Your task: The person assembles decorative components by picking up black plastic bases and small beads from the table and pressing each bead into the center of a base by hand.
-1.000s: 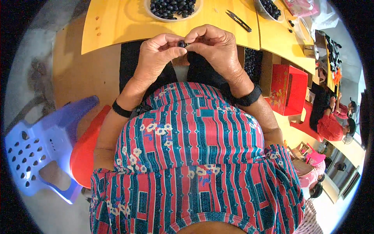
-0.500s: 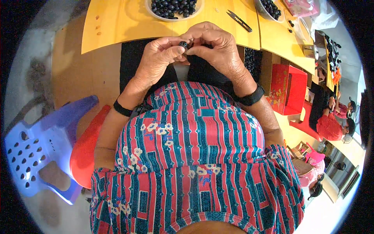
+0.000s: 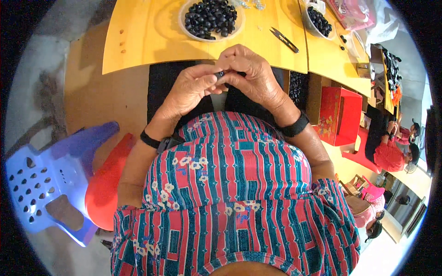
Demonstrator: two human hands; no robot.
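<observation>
Both hands meet just in front of the table edge, above my lap. A small, shiny black rounded piece (image 3: 219,74) is pinched between the thumb and fingers of my left hand (image 3: 191,87). My right hand (image 3: 252,76) is closed beside it, with thumb and forefinger tips together at the piece's right side. Whatever lies within the right fingers is mostly hidden; only something dark shows there. Beyond the hands a clear plastic bowl (image 3: 241,28) holds many similar black pieces (image 3: 212,18).
Thread snips (image 3: 284,39) lie on the yellow table (image 3: 147,32), right of the bowl. A second bowl of black pieces (image 3: 318,22) stands farther right. A red box (image 3: 340,115) is at my right, a blue plastic chair (image 3: 50,179) at my left. Other people (image 3: 391,154) sit far right.
The table, bowl and hands appear lower in the picture, and more of the tabletop shows at the far side. My hands stay together, with the black piece still pinched and more covered by the fingers.
</observation>
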